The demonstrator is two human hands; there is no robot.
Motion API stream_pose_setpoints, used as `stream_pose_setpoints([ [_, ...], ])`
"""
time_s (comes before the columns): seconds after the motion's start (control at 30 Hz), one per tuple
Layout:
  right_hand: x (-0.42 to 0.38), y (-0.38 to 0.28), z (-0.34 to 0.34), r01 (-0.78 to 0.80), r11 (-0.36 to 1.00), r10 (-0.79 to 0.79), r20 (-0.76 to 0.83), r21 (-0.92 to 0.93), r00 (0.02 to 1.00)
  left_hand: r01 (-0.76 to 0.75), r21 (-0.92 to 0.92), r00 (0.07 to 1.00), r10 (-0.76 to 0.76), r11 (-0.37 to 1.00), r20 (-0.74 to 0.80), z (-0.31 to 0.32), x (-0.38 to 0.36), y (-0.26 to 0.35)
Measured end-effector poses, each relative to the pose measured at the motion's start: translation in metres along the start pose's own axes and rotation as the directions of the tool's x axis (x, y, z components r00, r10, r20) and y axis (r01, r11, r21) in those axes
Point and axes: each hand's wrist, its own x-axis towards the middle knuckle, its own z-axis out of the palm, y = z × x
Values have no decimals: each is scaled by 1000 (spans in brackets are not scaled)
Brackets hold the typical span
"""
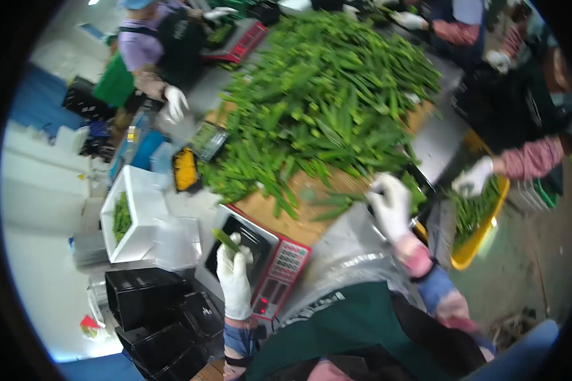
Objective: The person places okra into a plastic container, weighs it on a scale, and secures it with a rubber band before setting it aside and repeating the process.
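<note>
My left hand (pixel 234 276), in a white glove, is closed around a green okra pod (pixel 224 240). It is over the black plate of a red and grey digital scale (pixel 246 244). My right hand (pixel 391 206), also gloved, is at the near right side of a large okra heap (pixel 330 95). Its fingers look curled, and whatever they hold is hidden. A few loose pods (pixel 337 204) lie just left of it on brown cardboard (pixel 276 219). Clear plastic (pixel 349 247) spreads beneath my right forearm.
Black trays (pixel 143 295) are stacked at lower left. A white foam box (pixel 147 213) with okra and an orange-filled tray (pixel 185 170) stand at left. A co-worker's gloved hand (pixel 473 179) is over a yellow crate (pixel 486 235) of okra. Another person (pixel 165 44) works at far left.
</note>
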Motion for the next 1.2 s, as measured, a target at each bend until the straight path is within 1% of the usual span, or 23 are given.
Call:
stream_pose_setpoints([
  [0.03, -1, 18, -25, 47, 953, -99, -160, -300, 982, 9, 142, 996, 3, 990, -86, -17, 0, -3],
  [0.07, -13, 49, -39, -58, 902, -60, -258, -428, 964, 39, 274, 984, 11, 961, -177, -32, 1, -9],
  [0.1, -19, 73, -53, -195, 932, 98, -309, -304, 946, -97, 511, 958, 220, 854, -186, -47, 1, -20],
  [0.13, -33, 129, -55, -68, 951, 24, -146, -302, 989, -183, 714, 906, 398, 675, -144, -57, 0, -29],
  [0.17, -35, 123, -56, -92, 906, 114, 29, -412, 993, -139, 838, 909, 403, 527, -102, -65, -1, -31],
  [0.2, -37, 117, -50, -161, 841, 226, 65, -517, 972, -119, 867, 911, 401, 484, -99, -73, -2, -39],
  [0.27, -26, 108, -46, -110, 859, 104, -41, -501, 994, -97, 914, 929, 365, 393, -58, -88, 0, -62],
  [0.33, -15, 104, -49, -61, 889, 35, -66, -453, 997, -81, 962, 951, 310, 259, -4, -83, -3, -59],
  [0.37, -14, 98, -50, -44, 906, 11, -82, -420, 997, -91, 962, 956, 292, 258, 12, -81, -3, -61],
  [0.4, -16, 97, -51, -92, 909, 71, -66, -406, 995, -100, 961, 962, 271, 257, 28, -83, -7, -66],
  [0.47, -26, 108, -53, -58, 916, 18, -104, -397, 994, -129, 941, 959, 281, 313, 38, -88, -6, -78],
  [0.53, -38, 95, -62, -216, 929, 185, -129, -302, 974, -94, 936, 976, 215, 340, 20, -81, -8, -68],
  [0.6, -49, 79, -64, -423, 877, 385, -196, -227, 902, -108, 898, 977, 212, 426, 17, -80, -7, -67],
  [0.67, -58, 66, -61, -522, 792, 514, -116, -315, 850, -52, 837, 984, 172, 544, -51, -68, -12, -56],
  [0.73, -60, 52, -51, -525, 700, 579, -47, -484, 814, -94, 870, 968, 248, 484, -33, -70, -8, -58],
  [0.8, -62, 59, -41, -562, 636, 629, -66, -529, 774, -129, 881, 949, 315, 454, -23, -66, -7, -53],
  [0.9, -68, 73, -39, -643, 647, 640, -166, -410, 750, -180, 877, 917, 399, 445, -14, -64, -2, -46],
  [0.93, -72, 77, -42, -632, 700, 612, -177, -332, 771, -199, 871, 905, 425, 449, -12, -63, -1, -43],
  [0.97, -76, 80, -44, -694, 719, 685, -121, -50, 718, -213, 885, 894, 447, 415, 5, -61, 0, -39],
  [1.0, -76, 76, -49, -711, 663, 737, -41, 234, 674, -226, 883, 884, 467, 411, 9, -58, 0, -34],
  [1.03, -75, 64, -57, -709, 606, 753, 27, 359, 657, -239, 881, 874, 486, 408, 12, -54, 0, -30],
  [1.1, -73, 38, -73, -683, 447, 753, 169, 577, 636, -245, 893, 864, 503, 377, 24, -54, 2, -29],
  [1.2, -75, 20, -80, -574, 171, 668, 334, 801, 665, -281, 867, 856, 516, 412, 32, -44, 3, -23],
])
